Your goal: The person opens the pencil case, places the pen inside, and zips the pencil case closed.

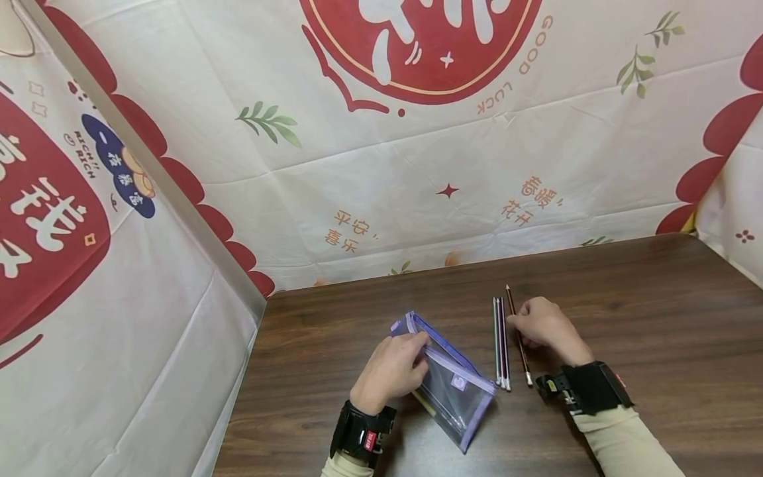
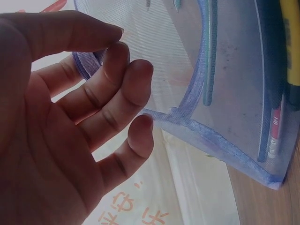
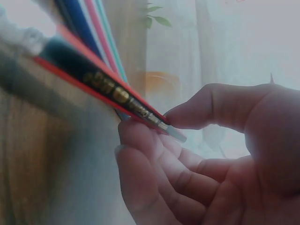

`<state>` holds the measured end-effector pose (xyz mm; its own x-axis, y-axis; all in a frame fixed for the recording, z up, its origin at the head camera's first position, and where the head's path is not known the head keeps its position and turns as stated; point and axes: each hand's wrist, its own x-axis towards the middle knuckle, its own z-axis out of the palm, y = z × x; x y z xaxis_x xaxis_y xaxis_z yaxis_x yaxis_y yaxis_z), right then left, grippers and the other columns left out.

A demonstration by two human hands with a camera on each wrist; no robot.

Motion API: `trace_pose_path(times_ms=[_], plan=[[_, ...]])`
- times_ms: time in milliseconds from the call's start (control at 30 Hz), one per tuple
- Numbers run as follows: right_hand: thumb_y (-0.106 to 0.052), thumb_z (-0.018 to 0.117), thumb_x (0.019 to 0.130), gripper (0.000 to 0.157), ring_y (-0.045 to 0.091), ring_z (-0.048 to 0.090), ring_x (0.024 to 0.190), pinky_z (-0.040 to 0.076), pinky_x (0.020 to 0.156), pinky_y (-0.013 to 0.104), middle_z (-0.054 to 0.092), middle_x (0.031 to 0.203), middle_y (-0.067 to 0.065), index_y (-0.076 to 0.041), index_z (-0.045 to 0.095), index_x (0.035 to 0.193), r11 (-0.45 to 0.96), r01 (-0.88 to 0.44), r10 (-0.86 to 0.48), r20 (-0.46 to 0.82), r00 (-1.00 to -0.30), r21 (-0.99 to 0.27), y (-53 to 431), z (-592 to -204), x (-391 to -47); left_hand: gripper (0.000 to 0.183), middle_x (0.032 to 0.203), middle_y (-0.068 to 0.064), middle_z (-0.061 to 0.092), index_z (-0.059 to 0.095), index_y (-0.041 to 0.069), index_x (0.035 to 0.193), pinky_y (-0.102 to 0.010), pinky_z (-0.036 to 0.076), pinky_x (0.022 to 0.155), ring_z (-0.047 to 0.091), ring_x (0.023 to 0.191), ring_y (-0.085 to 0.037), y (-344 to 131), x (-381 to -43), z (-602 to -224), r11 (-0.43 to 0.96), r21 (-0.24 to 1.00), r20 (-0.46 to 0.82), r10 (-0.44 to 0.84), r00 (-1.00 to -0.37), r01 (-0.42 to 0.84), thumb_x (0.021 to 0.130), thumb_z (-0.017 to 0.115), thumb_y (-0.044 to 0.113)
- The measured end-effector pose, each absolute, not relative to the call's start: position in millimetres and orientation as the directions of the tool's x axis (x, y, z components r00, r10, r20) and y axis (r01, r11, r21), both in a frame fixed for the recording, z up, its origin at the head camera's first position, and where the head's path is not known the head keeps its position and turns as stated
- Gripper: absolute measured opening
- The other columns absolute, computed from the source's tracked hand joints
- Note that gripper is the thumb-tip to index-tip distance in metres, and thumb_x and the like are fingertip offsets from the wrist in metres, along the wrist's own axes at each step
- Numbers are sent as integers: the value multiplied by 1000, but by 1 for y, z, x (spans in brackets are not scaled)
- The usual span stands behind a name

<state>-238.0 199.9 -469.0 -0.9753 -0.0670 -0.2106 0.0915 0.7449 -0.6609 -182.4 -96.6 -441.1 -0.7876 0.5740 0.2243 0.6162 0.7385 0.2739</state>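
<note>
A purple-edged mesh pencil case (image 1: 444, 391) lies at a slant on the table, its top parted. My left hand (image 1: 393, 368) grips the rim of the opening, thumb against curled fingers. Through the mesh in the left wrist view show a yellow-and-black item (image 2: 291, 42) and a teal stick (image 2: 209, 56). My right hand (image 1: 548, 328) pinches a red-and-black pencil (image 3: 112, 89) between thumb and fingers; its eraser end points toward me in the head view. Left of it, several pencils (image 1: 502, 344) lie side by side, close to the case's right corner.
The brown wooden table (image 1: 656, 344) ends at the back against a white printed cloth (image 1: 381, 179). Another printed cloth panel (image 1: 161, 331) stands along the left edge. A black camera strap (image 1: 596, 387) sits on the right wrist.
</note>
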Motion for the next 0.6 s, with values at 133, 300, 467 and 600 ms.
trace_pose_path(times_ms=[133,300,467,600], plan=[[-24,54,90,32,18,58,51,47,49,31,60,57,5,-7,53,63,731,82,-70,-194,-979,-678,198,-465,-237,14,64,8,43,49,17,80,-15,28,43,39,51,-3,-97,-182,-441,734,273,234,575,-784,621,78,62,11],[-24,54,89,28,17,59,52,49,49,31,61,60,6,-2,58,73,720,62,-77,-168,-983,-692,196,-460,-235,14,64,8,43,49,17,80,-15,28,43,39,51,-3,-96,-182,-441,734,273,234,577,-783,622,78,62,11],[-23,55,88,25,16,60,52,50,48,31,63,62,7,1,61,80,710,40,-84,-141,-986,-703,194,-456,-234,13,64,8,43,50,17,80,-15,28,43,39,51,-3,-96,-181,-441,734,274,232,577,-783,621,79,62,11],[-20,56,88,22,17,61,57,53,51,30,64,68,10,2,61,82,688,37,-95,-141,-985,-725,191,-455,-232,14,64,8,42,49,17,79,-15,28,42,39,50,-3,-96,-181,-441,733,268,235,579,-780,625,78,62,11]])
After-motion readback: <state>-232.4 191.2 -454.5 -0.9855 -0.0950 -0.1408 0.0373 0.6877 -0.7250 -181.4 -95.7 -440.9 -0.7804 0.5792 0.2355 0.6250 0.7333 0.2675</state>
